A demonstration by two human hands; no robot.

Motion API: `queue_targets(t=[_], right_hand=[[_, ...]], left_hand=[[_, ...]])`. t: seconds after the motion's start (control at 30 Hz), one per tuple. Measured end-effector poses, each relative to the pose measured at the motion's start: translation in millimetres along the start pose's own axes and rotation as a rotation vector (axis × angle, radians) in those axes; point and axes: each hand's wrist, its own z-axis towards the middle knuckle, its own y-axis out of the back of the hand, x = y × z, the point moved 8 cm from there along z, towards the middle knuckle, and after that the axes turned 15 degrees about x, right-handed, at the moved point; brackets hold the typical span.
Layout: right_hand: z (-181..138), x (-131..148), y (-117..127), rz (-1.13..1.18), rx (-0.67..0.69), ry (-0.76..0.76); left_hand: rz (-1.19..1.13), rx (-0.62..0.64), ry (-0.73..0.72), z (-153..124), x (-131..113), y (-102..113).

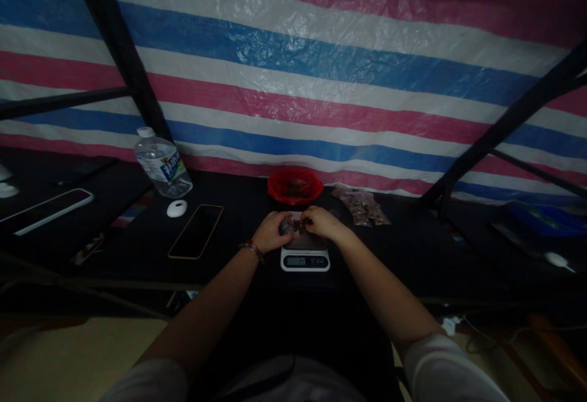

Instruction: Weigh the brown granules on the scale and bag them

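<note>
A white digital scale [305, 261] with a lit display stands in front of me on the black table. Over its plate, my left hand [271, 232] is closed around what looks like a small clear plastic bag [286, 226]. My right hand [324, 223] comes in from the other side, its fingertips pinched at small brown dried pieces [300, 225] by the bag's mouth. Dim light hides exactly how many pieces the fingers hold. Just behind the scale sits a red plastic basket [275, 191] with more brown pieces inside.
Filled clear bags [364, 208] lie to the right of the basket. On the left are a phone [196, 231], a white earbud case [177, 208] and a plastic bottle [161, 164]. Dark metal bars [123, 47] and a striped tarp [293, 84] rise behind the table.
</note>
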Motion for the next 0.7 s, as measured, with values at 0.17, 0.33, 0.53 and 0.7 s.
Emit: queue_targets(t=[0.17, 0.33, 0.53, 0.7], right_hand=[[1, 3, 1, -0.014, -0.001, 0.019], [6, 0, 1, -0.069, 0.014, -0.029], [5, -5, 12, 0.043, -0.051, -0.039], [6, 12, 28, 0.254, -0.163, 0.032]], left_hand=[[-0.006, -0.01, -0.028, 0, -1, 1], [-0.007, -0.013, -0.013, 0, 0, 0], [0.01, 0.011, -0.003, 0, -3, 1], [0.003, -0.008, -0.003, 0, -4, 3]])
